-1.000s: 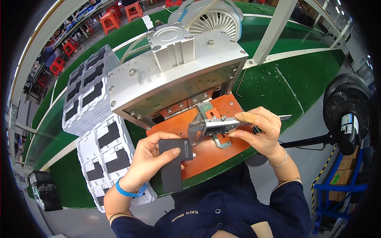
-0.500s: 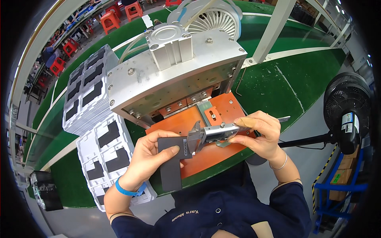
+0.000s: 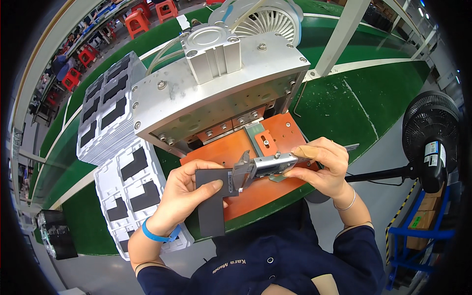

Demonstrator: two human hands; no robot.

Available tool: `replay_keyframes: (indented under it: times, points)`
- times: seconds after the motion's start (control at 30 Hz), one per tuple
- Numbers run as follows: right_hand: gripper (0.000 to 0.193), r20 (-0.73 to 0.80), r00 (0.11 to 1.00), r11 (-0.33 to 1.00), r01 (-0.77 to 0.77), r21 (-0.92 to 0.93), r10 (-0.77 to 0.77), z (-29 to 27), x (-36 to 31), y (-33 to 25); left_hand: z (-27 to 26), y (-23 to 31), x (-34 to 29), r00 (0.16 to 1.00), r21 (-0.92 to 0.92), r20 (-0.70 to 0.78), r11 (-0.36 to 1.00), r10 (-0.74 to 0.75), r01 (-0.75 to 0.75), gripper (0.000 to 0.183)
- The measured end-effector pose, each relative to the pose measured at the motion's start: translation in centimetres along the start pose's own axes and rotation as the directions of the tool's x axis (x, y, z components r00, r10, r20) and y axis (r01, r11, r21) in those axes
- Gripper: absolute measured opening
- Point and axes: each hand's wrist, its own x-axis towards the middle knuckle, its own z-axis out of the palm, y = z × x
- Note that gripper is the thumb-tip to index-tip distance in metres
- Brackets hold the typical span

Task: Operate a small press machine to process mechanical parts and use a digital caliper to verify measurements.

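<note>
Pinched between thumb and fingers of my left hand (image 3: 184, 194) is a flat, dark grey L-shaped sheet piece (image 3: 211, 211), its long leg hanging down. My right hand (image 3: 322, 164) grips a digital caliper (image 3: 275, 164), held roughly level, its beam end poking out to the right. The caliper's jaws (image 3: 242, 172) meet the upper right edge of the piece; whether they are clamped on it I cannot tell. Both hands are above the orange base plate (image 3: 246, 204) of a metal press (image 3: 221, 83).
White trays with dark cut pieces lie to the left, one tray (image 3: 105, 179) in front of a tall stack (image 3: 105, 147). An L-shaped hex key (image 3: 301, 98) rests on the green table (image 3: 344, 108) beside the press. A black fan (image 3: 430, 137) stands at right; a white fan (image 3: 270, 29) sits behind the press.
Both hands, the caliper and the dark piece stay almost in place. Only a slight shift of the whole view shows.
</note>
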Motion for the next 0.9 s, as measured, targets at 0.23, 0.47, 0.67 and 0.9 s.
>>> replay_keyframes:
  times: [0.23,0.47,0.67,0.9]
  points:
    - [0.045,-0.002,1.0,1.0,0.014,0.0,-0.014,0.1,-0.1,-0.1,0.0,-0.1,0.0,1.0,0.015,-0.004,1.0,0.016,-0.016,0.026]
    - [0.044,0.004,1.0,1.0,-0.007,0.0,0.007,-0.2,-0.2,-0.2,0.2,0.0,0.2,1.0,0.015,-0.022,1.0,-0.012,0.012,0.028]
    - [0.042,0.005,1.0,1.0,-0.011,0.013,0.011,0.0,0.2,-0.3,0.1,0.1,0.2,1.0,0.015,-0.021,1.0,-0.01,0.011,0.026]
    - [0.049,-0.03,0.957,0.958,-0.287,0.003,0.287,-5.5,-1.7,0.5,-2.7,2.8,-4.9,0.977,0.403,-0.051,0.899,0.206,-0.169,0.031]
